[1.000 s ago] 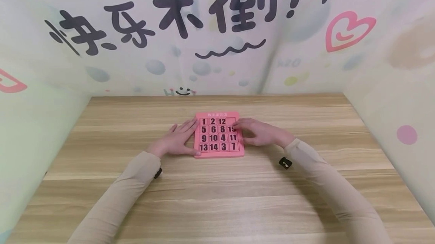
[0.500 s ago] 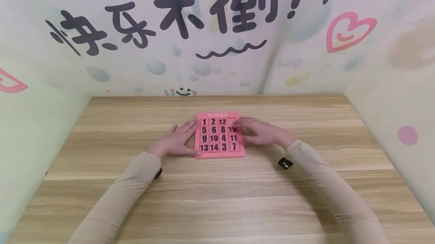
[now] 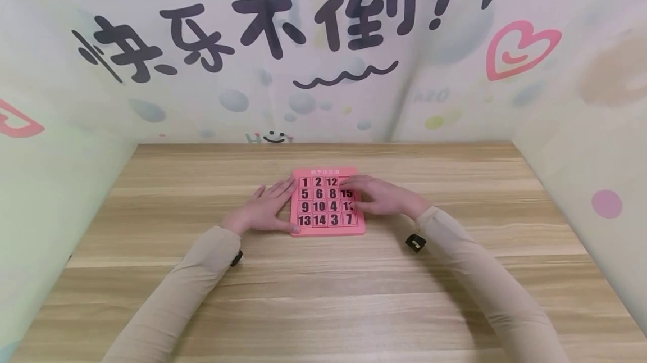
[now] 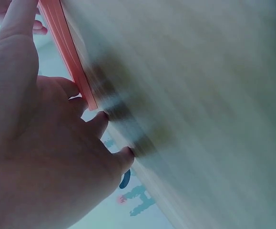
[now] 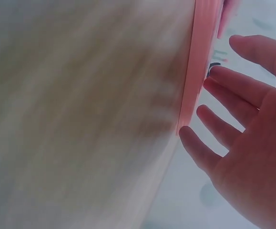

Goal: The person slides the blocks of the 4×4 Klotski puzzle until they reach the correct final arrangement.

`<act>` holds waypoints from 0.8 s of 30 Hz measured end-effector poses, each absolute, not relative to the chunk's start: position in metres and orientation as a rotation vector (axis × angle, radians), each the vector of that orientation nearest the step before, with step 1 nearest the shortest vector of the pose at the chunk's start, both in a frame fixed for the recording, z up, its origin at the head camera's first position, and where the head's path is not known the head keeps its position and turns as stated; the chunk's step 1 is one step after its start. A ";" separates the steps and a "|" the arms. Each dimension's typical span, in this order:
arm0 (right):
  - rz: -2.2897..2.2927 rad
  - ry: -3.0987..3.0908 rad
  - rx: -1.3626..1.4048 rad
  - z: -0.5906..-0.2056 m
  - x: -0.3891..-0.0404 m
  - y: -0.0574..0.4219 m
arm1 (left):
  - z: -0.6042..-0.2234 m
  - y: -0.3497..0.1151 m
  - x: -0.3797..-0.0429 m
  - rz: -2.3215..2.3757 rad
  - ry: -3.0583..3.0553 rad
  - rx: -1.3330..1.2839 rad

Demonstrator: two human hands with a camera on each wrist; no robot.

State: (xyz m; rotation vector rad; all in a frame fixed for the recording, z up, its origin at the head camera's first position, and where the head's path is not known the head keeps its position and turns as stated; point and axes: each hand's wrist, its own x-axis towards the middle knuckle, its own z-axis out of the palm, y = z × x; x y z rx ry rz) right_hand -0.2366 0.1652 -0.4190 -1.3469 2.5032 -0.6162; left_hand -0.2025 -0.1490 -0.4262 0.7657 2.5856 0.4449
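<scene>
A pink sliding number puzzle [image 3: 331,232] lies flat on the table, its tiles printed with black numbers. The top row reads 1, 2, 12, and an unfilled slot shows at its right end. My left hand [image 3: 262,212] rests along the puzzle's left edge, fingers extended, thumb at the near left corner. Over the right column reaches my right hand [image 3: 386,196], fingers loosely bent, fingertips near the 15 tile [image 3: 346,194] and thumb overlapping the 11 tile [image 3: 346,206]. In the right wrist view, the right fingers spread beside the puzzle's pink side [image 5: 199,67], pinching nothing.
The wood-grain table [image 3: 323,301] meets a white printed backdrop [image 3: 323,110] with large black characters behind the puzzle. Pale side walls stand left and right. A small black device [image 3: 416,242] hangs below the right wrist, another [image 3: 236,258] at the left.
My right hand has shifted slightly left over the puzzle, its thumb now covering part of the 11 tile. The left hand stays put and the tile order looks the same.
</scene>
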 end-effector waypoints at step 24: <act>-0.422 2.599 -1.107 -0.419 -0.241 0.146 | -0.426 -0.148 -0.202 0.455 2.593 0.771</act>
